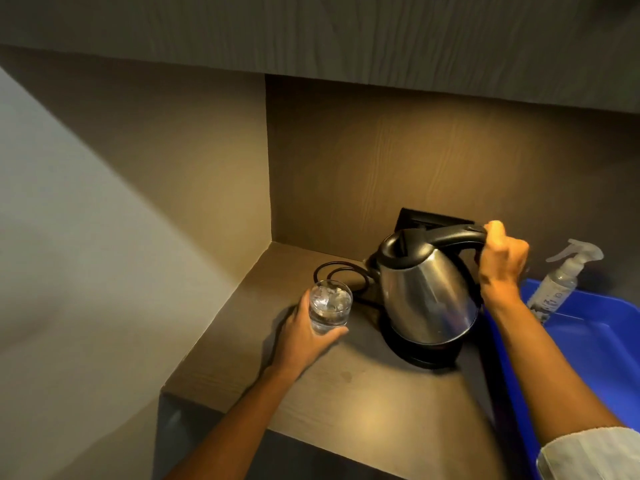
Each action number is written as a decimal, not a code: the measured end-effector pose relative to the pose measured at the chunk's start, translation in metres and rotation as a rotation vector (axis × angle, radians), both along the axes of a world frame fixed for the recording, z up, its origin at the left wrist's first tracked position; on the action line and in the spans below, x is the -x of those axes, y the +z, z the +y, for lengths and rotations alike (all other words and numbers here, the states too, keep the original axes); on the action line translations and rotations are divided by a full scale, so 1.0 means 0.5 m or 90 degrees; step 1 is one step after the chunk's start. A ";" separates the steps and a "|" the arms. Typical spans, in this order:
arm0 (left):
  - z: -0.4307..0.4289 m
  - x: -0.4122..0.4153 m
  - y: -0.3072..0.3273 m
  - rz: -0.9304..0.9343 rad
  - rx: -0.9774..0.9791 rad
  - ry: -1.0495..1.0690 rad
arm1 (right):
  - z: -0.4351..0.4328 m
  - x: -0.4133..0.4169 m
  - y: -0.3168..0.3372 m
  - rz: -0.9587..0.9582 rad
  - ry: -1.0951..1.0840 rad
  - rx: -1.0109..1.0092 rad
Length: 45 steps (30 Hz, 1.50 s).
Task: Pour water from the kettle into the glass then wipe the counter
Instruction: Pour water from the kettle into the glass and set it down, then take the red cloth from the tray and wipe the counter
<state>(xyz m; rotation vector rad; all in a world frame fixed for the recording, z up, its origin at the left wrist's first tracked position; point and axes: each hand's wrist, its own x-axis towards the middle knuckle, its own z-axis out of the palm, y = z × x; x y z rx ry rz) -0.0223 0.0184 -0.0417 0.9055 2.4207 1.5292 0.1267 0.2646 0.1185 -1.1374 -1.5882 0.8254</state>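
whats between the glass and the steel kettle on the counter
In the head view, a looped black power cord lies on the brown counter between the clear drinking glass and the stainless steel kettle; nearer the camera the stretch is bare.

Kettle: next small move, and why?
Probably bring the spout over the glass before tipping further. The right hand grips the handle of the kettle, which is tilted above its base, while the left hand holds the glass off to the left, not yet under the spout.
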 end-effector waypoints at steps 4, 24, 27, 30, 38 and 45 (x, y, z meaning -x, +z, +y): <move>0.004 0.006 -0.013 -0.009 -0.002 -0.004 | 0.026 -0.041 -0.055 0.166 -0.043 0.153; 0.001 -0.040 0.008 0.015 -0.022 0.043 | 0.006 -0.118 -0.140 0.371 -0.019 0.277; -0.012 -0.116 0.024 0.180 -0.166 0.058 | 0.008 -0.163 -0.137 0.230 -0.011 0.246; 0.011 -0.198 0.041 0.320 -0.238 -0.043 | 0.001 -0.253 -0.133 0.085 0.058 0.130; 0.174 -0.427 0.106 0.379 -0.185 -0.396 | 0.054 -0.548 -0.169 -0.779 0.114 0.124; 0.314 -0.552 0.124 0.360 0.107 -0.595 | 0.048 -0.610 -0.163 -0.754 0.139 0.238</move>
